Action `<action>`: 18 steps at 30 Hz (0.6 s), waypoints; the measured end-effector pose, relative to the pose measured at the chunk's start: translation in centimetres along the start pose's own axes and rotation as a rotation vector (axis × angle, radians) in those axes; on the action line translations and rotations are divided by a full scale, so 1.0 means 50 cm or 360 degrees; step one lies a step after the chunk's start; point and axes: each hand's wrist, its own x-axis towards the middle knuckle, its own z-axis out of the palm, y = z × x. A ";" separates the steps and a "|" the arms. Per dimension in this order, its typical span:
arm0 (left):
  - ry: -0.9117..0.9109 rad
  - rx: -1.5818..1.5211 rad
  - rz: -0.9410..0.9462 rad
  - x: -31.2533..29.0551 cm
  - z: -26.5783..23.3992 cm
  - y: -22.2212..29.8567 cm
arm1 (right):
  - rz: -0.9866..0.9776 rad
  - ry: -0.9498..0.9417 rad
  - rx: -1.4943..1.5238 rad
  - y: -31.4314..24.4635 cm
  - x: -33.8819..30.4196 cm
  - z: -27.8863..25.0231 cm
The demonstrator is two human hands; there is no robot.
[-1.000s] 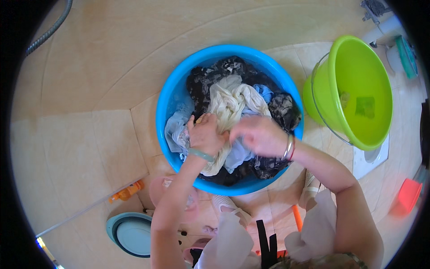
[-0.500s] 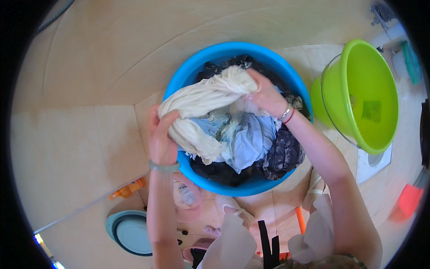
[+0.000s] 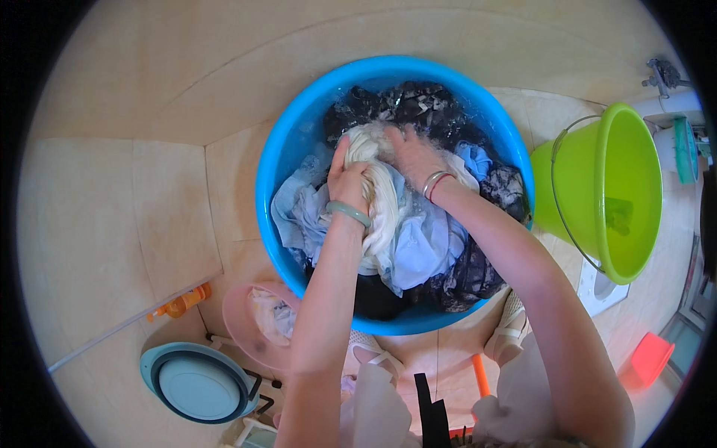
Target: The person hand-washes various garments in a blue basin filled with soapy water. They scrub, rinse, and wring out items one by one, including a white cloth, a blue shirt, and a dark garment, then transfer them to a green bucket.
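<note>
A large blue basin (image 3: 278,127) holds water and a heap of wet clothes. Bunched in the basin's middle is a long cream-white cloth (image 3: 382,201). My left hand (image 3: 349,183) is closed around it, thumb upward. My right hand (image 3: 418,158) reaches down beside the cloth, its somewhat blurred fingers stretched out over the bunched end in splashing water. Pale blue garments (image 3: 422,254) lie under and around the cream cloth. Dark patterned clothes (image 3: 418,104) fill the far side of the basin, with more (image 3: 470,276) at the near right.
Right of the basin a lime-green bucket (image 3: 545,190) stands tilted, its wire handle down. A pink basin (image 3: 237,317) with cloth inside and a grey-blue folding basin (image 3: 153,366) are at the lower left. An orange bottle (image 3: 183,301) lies by the wall; a red container (image 3: 648,360) is at right.
The cream cloth, held up stretched between both hands before, is now down in the basin and bunched. Both hands have lowered and come closer together. The view has shifted slightly.
</note>
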 end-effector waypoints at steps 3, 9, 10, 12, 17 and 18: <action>0.0034 0.0110 -0.0087 0.023 -0.032 -0.005 | 0.0052 -0.0204 -0.0001 -0.010 0.034 0.001; 0.0053 0.0143 0.0089 0.026 -0.024 -0.016 | -0.0207 0.0251 0.0287 -0.025 0.031 -0.011; -0.0063 -0.0055 0.0006 0.017 -0.024 -0.014 | -0.0368 0.0482 0.0397 -0.041 -0.003 -0.030; -0.0285 -0.0439 -0.0153 -0.003 -0.043 -0.009 | -0.1079 0.0605 0.0329 -0.115 -0.078 -0.096; -0.0714 -0.0948 -0.0444 -0.120 0.037 0.088 | -0.1054 0.0241 -0.0079 -0.217 -0.275 -0.145; -0.0606 -0.0916 -0.0317 -0.155 0.065 0.111 | -0.1149 0.0292 -0.0202 -0.228 -0.294 -0.138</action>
